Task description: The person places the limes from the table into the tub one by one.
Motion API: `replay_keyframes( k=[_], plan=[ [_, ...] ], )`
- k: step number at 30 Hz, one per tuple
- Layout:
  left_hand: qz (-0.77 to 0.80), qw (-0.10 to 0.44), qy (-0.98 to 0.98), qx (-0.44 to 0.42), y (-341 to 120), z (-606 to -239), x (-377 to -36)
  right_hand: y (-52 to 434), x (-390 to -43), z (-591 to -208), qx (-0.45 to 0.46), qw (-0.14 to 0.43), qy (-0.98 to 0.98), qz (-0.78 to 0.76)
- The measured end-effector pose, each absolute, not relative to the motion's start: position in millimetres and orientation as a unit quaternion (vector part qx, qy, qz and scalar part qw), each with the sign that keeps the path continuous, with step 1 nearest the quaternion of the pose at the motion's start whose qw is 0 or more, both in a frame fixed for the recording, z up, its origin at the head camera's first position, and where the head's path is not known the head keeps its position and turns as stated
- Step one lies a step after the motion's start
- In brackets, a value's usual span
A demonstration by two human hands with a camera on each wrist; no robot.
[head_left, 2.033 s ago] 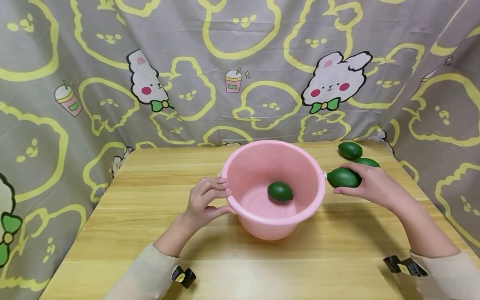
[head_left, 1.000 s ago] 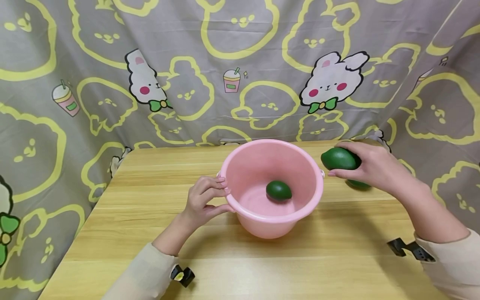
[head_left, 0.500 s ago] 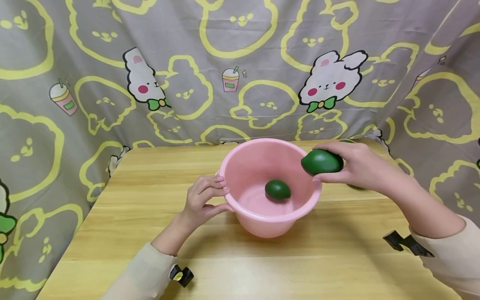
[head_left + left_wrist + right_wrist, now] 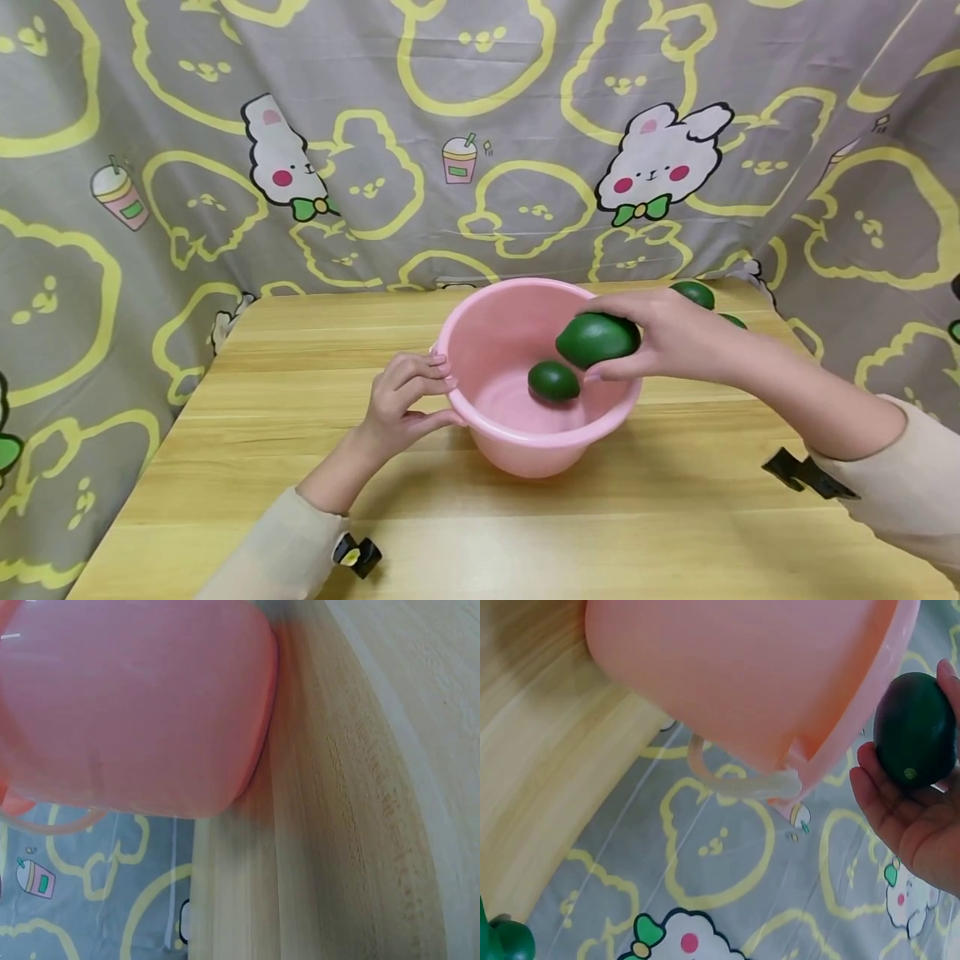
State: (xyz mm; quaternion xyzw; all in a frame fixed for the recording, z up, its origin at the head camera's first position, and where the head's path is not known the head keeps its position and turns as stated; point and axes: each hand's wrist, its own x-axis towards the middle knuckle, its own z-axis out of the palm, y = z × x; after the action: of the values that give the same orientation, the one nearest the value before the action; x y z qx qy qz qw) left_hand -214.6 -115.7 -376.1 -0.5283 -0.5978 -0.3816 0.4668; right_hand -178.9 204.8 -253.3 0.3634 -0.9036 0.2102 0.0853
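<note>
Both forearms reach forward from the near edge, each in a pale sleeve with a small black clip at the wrist. The left hand [image 4: 405, 402] sits low and out in front, wrist bent a little, fingers curled above and thumb stretched out below in a loose pinch. The right hand [image 4: 663, 337] is raised higher and carried in toward the middle, palm facing left, fingers and thumb wrapped in a full grip
</note>
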Motion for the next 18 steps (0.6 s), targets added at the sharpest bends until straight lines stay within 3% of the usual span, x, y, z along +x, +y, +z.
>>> replay_keyframes(
  k=[8, 18],
  plan=[
    [-0.385, 0.466, -0.598, -0.527, -115.9, -375.9, -213.5, 180.0, -184.0, -256.8, 0.351, 0.075, -0.912, 0.197],
    [-0.383, 0.465, -0.599, -0.528, -117.3, -377.0, -214.3, 172.1, -181.3, -259.6, 0.406, 0.096, -0.903, 0.107]
  ],
)
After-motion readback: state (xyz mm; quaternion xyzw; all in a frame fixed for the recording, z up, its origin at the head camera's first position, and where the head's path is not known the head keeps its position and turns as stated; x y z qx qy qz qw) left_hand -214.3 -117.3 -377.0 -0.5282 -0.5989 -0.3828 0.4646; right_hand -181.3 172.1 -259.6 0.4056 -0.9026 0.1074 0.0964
